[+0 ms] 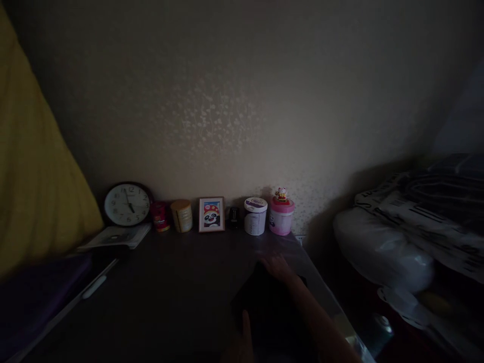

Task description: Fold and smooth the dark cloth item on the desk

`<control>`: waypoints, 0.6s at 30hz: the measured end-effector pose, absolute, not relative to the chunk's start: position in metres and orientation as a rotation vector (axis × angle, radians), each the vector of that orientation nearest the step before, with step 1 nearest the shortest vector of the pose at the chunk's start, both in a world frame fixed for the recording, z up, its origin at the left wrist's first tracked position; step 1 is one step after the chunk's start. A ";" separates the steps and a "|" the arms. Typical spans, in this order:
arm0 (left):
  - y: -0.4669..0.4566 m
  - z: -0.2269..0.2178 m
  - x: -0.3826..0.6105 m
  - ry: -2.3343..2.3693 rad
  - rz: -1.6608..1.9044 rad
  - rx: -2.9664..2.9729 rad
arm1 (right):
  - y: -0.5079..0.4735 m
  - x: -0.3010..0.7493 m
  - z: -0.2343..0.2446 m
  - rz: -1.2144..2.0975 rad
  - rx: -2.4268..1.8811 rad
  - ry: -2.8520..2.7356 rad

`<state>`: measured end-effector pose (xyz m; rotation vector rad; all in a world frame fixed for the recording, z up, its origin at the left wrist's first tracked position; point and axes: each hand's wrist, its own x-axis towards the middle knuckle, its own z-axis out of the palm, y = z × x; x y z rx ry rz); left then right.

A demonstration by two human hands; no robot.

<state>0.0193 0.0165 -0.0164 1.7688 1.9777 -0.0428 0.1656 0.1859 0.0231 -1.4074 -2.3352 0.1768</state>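
Left hand [246,333], at six o'clock, adjoins black cloth [260,297]; right hand [278,267], one o'clock from it, touches the cloth. Dimness hides whether either pinches.

I can make out 12 and 2 on the clock [123,205]; print on the tub [255,222] and bag [401,213] is too unclear to read.

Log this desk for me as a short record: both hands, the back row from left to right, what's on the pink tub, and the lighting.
Left hand: at the near left side of a black item, likely cloth; grip unclear
Right hand: at its far edge; blurred, grip unclear
Back row: clock, red container, gold tin, picture frame, small black object, white tub, pink tub
On pink tub: cat figurine
Lighting: dim
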 end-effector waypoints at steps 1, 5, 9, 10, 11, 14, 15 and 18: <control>0.017 -0.015 0.020 1.979 -0.042 1.748 | 0.191 0.170 0.023 0.175 -1.465 -2.276; 0.016 -0.005 0.020 1.952 -0.106 1.664 | 0.191 0.199 0.029 0.142 -1.610 -2.021; 0.010 0.005 0.017 1.859 -0.038 1.736 | 0.157 0.239 0.034 0.130 -1.746 -1.703; 0.009 0.006 0.017 1.857 -0.022 1.745 | 0.144 0.247 0.032 0.143 -1.768 -1.653; 0.008 0.007 0.017 1.863 -0.002 1.749 | 0.131 0.254 0.030 0.163 -1.781 -1.611; 0.006 0.007 0.019 1.886 0.088 1.776 | 0.095 0.259 0.021 0.254 -1.777 -1.596; 0.006 0.006 0.020 1.893 0.109 1.783 | 0.086 0.256 0.017 0.304 -1.761 -1.601; 0.006 0.007 0.023 1.899 0.135 1.809 | 0.064 0.242 0.005 0.448 -1.708 -1.571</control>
